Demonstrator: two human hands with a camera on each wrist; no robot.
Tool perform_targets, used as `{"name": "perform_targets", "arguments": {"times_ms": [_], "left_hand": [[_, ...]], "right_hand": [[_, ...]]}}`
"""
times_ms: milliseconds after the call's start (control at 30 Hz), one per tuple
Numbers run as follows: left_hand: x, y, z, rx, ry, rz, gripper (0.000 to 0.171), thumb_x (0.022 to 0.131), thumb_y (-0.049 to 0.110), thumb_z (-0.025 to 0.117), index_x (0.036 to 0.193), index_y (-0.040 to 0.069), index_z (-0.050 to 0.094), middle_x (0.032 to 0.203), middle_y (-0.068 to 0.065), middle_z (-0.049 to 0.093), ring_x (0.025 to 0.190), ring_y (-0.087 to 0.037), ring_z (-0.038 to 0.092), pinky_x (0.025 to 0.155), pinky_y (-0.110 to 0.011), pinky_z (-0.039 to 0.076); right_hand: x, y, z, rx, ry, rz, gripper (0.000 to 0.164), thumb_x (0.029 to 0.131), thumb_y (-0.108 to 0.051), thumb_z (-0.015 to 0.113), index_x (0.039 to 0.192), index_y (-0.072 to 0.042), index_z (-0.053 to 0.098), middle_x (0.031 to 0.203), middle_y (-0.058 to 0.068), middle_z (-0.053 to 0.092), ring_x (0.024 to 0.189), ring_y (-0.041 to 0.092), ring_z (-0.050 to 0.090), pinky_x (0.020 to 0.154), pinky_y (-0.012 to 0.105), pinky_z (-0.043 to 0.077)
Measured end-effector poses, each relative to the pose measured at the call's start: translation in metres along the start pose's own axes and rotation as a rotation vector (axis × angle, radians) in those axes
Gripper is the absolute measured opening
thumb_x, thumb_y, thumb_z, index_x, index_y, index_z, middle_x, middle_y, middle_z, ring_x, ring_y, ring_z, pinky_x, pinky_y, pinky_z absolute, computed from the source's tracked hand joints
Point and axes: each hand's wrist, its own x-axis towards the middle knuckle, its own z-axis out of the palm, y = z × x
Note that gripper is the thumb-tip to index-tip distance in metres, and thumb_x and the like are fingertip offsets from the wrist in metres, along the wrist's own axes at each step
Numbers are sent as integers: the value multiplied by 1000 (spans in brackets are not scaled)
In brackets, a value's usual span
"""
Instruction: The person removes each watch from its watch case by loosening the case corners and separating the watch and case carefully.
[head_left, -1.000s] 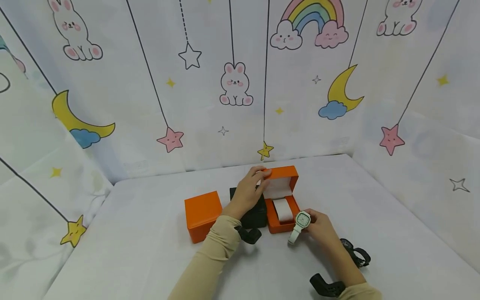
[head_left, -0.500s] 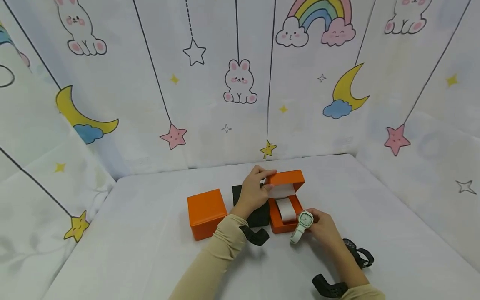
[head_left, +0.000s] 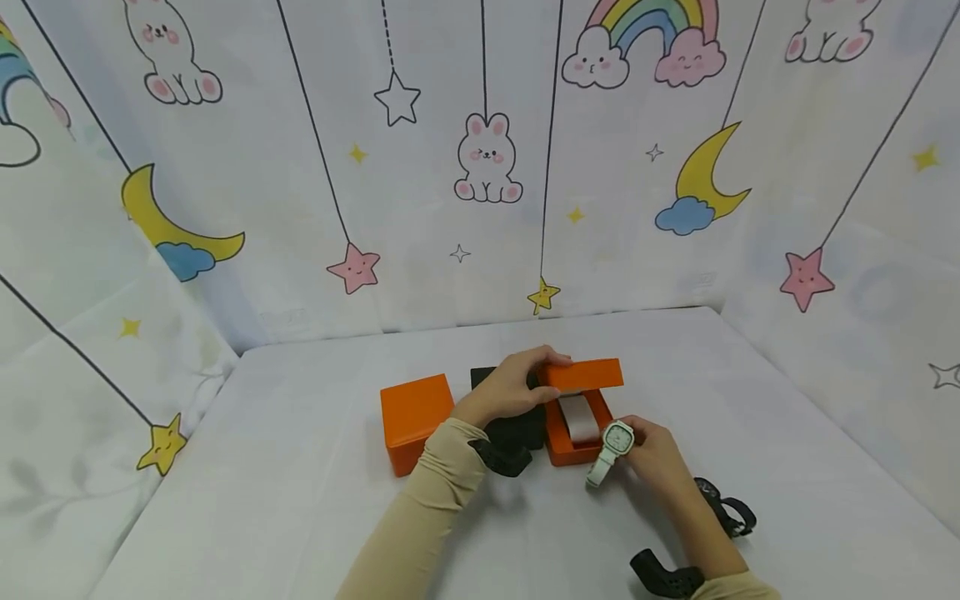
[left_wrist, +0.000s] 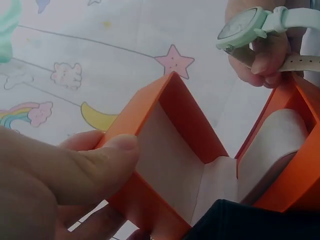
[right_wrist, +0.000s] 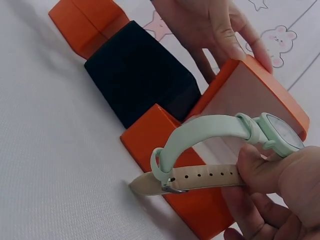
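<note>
An orange watch box (head_left: 576, 457) stands part-open with a white cushion (head_left: 580, 419) inside. My left hand (head_left: 513, 387) grips its raised lid (head_left: 592, 374) by the left side; in the left wrist view the thumb (left_wrist: 117, 150) lies on the lid's edge. In my right hand (head_left: 658, 457) is a pale mint-green wristwatch (head_left: 618, 437), pinched near its case, dial outward. Its strap (right_wrist: 207, 131) is buckled into a loop and hangs at the box's front right corner.
A black box (head_left: 525, 430) stands against the left side of the open box, partly behind my left hand. Further left sits a closed orange box (head_left: 417, 414). A black wristwatch (head_left: 726, 507) lies on the white table (head_left: 262, 492) beside my right forearm.
My left hand has tipped the orange box's lid forward and down, so less of its white lining shows. The right hand keeps the mint-green wristwatch beside the box. The head view has shifted slightly.
</note>
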Motion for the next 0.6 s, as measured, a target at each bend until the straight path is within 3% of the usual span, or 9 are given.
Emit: {"name": "perform_targets", "arguments": {"times_ms": [200,367,467,600], "left_hand": [[-1,4,-1,13,-43,-24,37,89,20,67,124,16,55,135,1,55,123,-14,51,104,-27,42],[0,7,2,45,-54,-65,34,87,27,69,117,19,57,125,3,59,106,-8,56,91,-20,47],[2,12,4,106,-77,-72,36,87,27,69,120,18,56,119,3,60,98,-8,55,86,-17,47],[2,15,8,259,-129,-60,47,87,29,70,130,20,55,113,4,57,94,-8,53,83,-17,45]], "right_hand": [[0,-1,0,-16,-2,10,27,85,-4,59,112,1,61,107,14,64,96,23,52,76,28,42],[0,-2,-2,24,-23,22,26,85,-3,60,111,1,60,103,9,63,94,19,51,76,28,41],[-1,-2,-3,50,-44,31,24,88,-5,58,111,1,60,103,8,62,97,20,49,78,28,41],[-2,-3,-6,72,-70,12,22,90,-9,59,110,1,61,101,4,60,100,19,48,82,28,40]]}}
